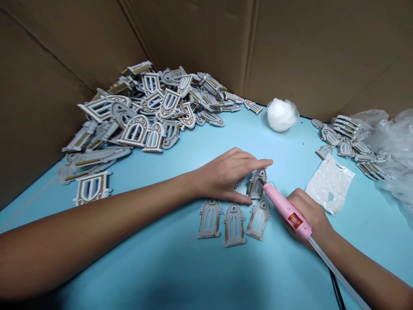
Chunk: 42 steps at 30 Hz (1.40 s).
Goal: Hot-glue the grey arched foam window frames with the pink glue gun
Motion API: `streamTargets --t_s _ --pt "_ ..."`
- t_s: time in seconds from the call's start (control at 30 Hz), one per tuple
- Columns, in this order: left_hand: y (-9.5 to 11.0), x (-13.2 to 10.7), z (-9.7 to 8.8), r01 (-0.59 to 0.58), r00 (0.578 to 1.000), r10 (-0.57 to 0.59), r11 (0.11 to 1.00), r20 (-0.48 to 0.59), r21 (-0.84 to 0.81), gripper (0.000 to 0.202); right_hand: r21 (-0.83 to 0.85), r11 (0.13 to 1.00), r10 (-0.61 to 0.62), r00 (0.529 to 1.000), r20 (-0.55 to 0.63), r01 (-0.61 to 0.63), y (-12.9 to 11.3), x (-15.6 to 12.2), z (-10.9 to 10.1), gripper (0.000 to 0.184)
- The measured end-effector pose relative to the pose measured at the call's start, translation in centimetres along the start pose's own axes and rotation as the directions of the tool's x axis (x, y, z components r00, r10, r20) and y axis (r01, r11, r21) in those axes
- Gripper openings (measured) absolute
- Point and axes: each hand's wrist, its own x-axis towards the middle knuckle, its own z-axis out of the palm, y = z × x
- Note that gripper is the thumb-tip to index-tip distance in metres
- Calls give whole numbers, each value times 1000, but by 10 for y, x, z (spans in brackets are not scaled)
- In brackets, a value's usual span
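Note:
My right hand (pixel 308 215) is wrapped around a pink hot glue gun (pixel 284 204), with a clear glue stick (pixel 337 271) running out of its back end. The gun's metal tip meets the upper part of a small grey arched window frame (pixel 257 187), which lies back side up. Around that frame my left hand (pixel 226 174) spreads its thumb and index finger, the thumb close to its lower edge. Part of another piece is hidden under the left hand. Just below lie three more arched window frames (pixel 234 226), side by side with their backs up.
A big heap of white and brown window frames (pixel 155 103) fills the back left. Behind my hands stands a clear bowl of white material (pixel 281 115). At right are a smaller pile of frames (pixel 346 146), a white plastic packet (pixel 329 183) and crumpled clear bags (pixel 395 146). Cardboard walls (pixel 290 47) enclose the blue table.

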Motion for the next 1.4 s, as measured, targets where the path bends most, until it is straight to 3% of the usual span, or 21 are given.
streamTargets --t_s 0.3,0.53,0.8,1.07,1.4 --pt "1 0 -1 68 996 -68 998 57 6 83 -21 1000 19 1000 6 -19 0 -2 1 19" --pt "0 0 -1 25 999 -26 999 20 20 80 -15 1000 28 1000 14 -28 0 -2 1 18" --pt "1 1 -2 91 994 -92 996 55 21 82 -41 999 24 1000 4 -24 -1 0 0 20" --pt "0 -1 -1 -32 998 35 998 -44 53 81 -32 999 16 1000 -2 -16 -1 -1 1 19" --pt "2 -1 -1 20 999 -19 999 -29 29 81 -34 999 -9 1000 -7 8 -1 0 2 19"
